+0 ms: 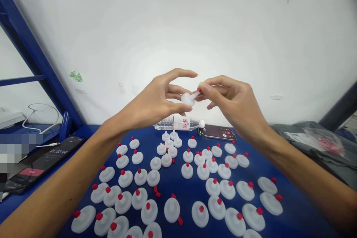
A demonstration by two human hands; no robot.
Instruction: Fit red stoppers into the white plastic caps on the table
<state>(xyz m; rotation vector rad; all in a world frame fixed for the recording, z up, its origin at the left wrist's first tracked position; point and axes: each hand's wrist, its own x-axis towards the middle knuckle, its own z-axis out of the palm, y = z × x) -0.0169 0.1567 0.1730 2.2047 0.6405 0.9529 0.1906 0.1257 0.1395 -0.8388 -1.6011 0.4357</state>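
Above the table, a white round plastic nozzle cap (188,99) is held in the air, its spout tilted up to the right. My left hand (164,98) has its thumb and rear fingers around the round base, with the index finger stretched out clear of it. At the spout's tip, the thumb and index finger of my right hand (228,95) pinch a small red tip cap (199,90). Below are many more white nozzle caps (172,210), most with red tips. A few near the back middle, such as one nozzle cap (156,163), show no red tip.
Loose red tips (157,192) lie on the blue table (178,184). A water bottle (181,123) lies on its side at the back, beside a phone (216,132). Another phone (46,161) is at left, a grey plastic bag (312,148) at right. A white wall (178,18) stands behind.
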